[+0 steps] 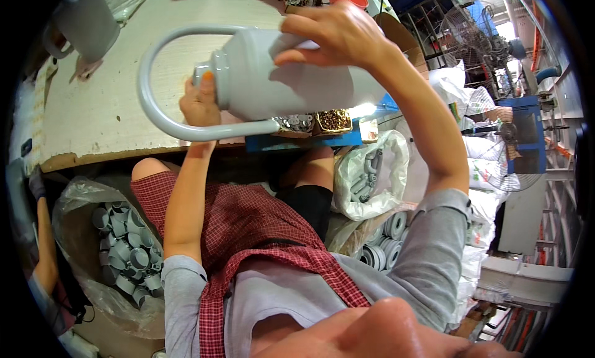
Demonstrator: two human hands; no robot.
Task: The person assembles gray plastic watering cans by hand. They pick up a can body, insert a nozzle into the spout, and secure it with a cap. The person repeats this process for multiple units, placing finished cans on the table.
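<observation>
A large grey plastic vessel [291, 79] with a narrow neck and a long looped tube handle [147, 88] lies on its side in the air above the table's front edge. Its neck points left. My left hand [201, 104] is closed around the neck end, inside the loop, its orange-tipped thumb pressed on the cap-like part. My right hand [338, 35] rests on the upper side of the body, fingers curled over it. Just below the vessel are small boxes of silvery washers [294, 123] and brass-coloured small parts [334, 120], set in a blue tray [304, 141].
A grey jug [87, 26] stands on the pale table [118, 119] at the far left. Bags below hold grey ring-shaped parts [127, 252], grey tubes [367, 178] and round grey discs [387, 240]. Fans [508, 132] stand right. Another person's arm [43, 246] shows left.
</observation>
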